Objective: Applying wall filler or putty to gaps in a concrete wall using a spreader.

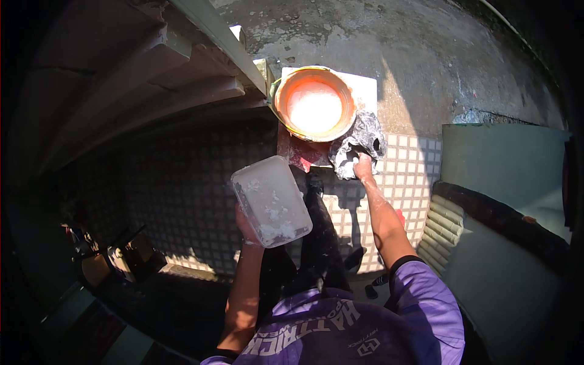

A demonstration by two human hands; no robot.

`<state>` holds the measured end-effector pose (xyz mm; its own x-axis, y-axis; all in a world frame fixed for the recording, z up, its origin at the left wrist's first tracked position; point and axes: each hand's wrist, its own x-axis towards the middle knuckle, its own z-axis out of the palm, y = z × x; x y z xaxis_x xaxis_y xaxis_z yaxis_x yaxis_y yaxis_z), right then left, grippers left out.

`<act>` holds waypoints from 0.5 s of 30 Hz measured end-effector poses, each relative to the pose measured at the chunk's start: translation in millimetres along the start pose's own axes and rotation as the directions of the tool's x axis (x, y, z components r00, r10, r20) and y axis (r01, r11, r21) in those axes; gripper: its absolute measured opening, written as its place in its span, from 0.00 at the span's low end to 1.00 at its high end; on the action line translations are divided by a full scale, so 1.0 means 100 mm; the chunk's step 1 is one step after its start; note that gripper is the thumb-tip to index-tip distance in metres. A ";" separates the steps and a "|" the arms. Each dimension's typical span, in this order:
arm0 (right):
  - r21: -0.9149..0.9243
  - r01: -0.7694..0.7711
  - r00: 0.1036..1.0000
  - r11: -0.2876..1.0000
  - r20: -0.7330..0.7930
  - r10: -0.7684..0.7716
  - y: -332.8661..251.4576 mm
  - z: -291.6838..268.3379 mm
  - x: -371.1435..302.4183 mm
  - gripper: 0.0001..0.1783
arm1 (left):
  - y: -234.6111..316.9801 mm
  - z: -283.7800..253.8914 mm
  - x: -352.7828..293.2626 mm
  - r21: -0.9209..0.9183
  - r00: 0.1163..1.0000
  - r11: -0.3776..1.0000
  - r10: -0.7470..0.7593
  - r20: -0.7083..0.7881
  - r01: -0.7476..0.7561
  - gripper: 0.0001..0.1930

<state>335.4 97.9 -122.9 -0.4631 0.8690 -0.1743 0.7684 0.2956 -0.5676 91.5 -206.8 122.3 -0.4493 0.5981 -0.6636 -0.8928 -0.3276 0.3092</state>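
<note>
The left hand (246,226) holds a tub (272,201) by its edge — there's room before the bag (370,129). The right hand (363,165) is at the bag's mouth — can't tell its grip.

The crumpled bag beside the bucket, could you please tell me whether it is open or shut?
Open: the right hand is at the mouth of the bag, whose dark inside shows.

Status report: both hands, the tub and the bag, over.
Left hand holding tub, white residue on it. Right hand at mouth of crumpled bag. Bucket close beside bag.
</note>
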 end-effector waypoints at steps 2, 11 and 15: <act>-0.214 -0.173 0.948 0.961 0.228 0.221 0.05 0.20 0.15 0.18 | -0.04 -0.12 0.01 0.012 0.998 0.999 0.034 -0.047 -0.033 0.33; -0.191 -0.312 0.891 0.931 0.282 0.357 0.38 1.05 -0.03 0.22 | -0.16 -0.45 -0.20 0.009 0.995 0.999 0.032 -0.093 -0.032 0.32; -0.157 -0.298 0.890 0.942 0.310 0.333 0.14 1.03 0.04 0.20 | -0.11 -0.51 -0.22 0.028 0.993 0.998 0.056 -0.105 -0.053 0.31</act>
<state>298.2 64.7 -214.4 -0.2929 0.7495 -0.5936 0.9310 0.0820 -0.3558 112.8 -253.1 98.6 -0.4924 0.4987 -0.7134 -0.8683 -0.3379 0.3631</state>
